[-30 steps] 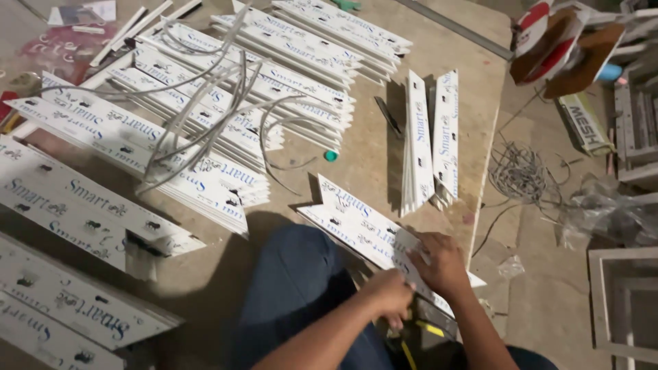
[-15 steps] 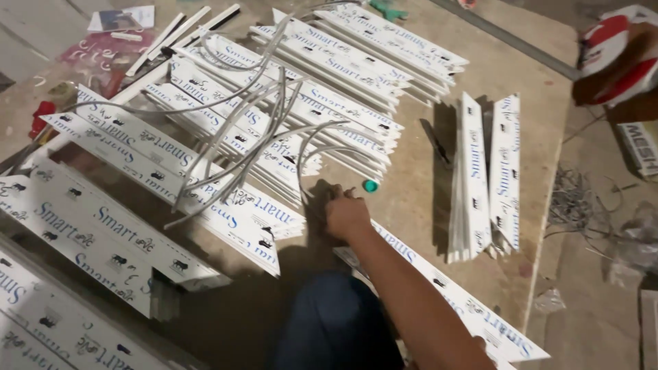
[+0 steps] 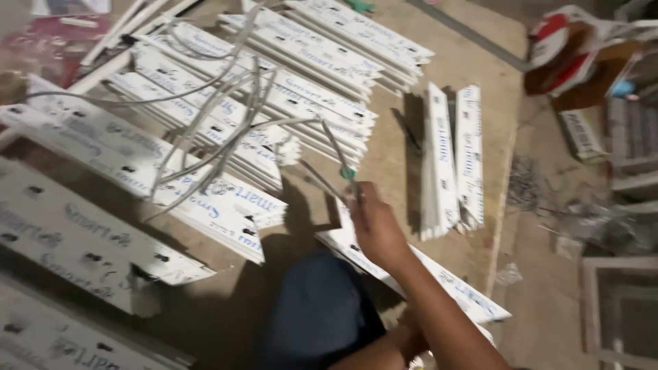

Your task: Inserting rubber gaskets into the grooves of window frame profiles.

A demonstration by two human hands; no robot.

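Note:
My right hand [image 3: 375, 225] reaches forward over the wooden board [image 3: 384, 144] and is closed on the end of a grey wire [image 3: 330, 142]. The wire curves back to a loose bundle of grey wires [image 3: 226, 116] lying across white batten housings [image 3: 301, 89]. A small green piece [image 3: 348, 174] shows just above my fingers. Below my arm, a long white housing [image 3: 456, 288] lies diagonally. My left hand [image 3: 406, 340] stays low at the bottom edge beside that housing, mostly hidden. My blue-trousered knee [image 3: 317, 315] is in front.
More white housings [image 3: 82, 233] fan out at the left. A short stack [image 3: 452, 157] lies at the board's right, with a dark tool [image 3: 408, 130] beside it. Off the board's right edge are a red-and-white bag [image 3: 569, 48], scrap wire [image 3: 524, 181] and a white frame [image 3: 617, 308].
Both hands were together on the near housing a second ago. My right hand then reached forward to the wires and now lifts one wire end up and toward me.

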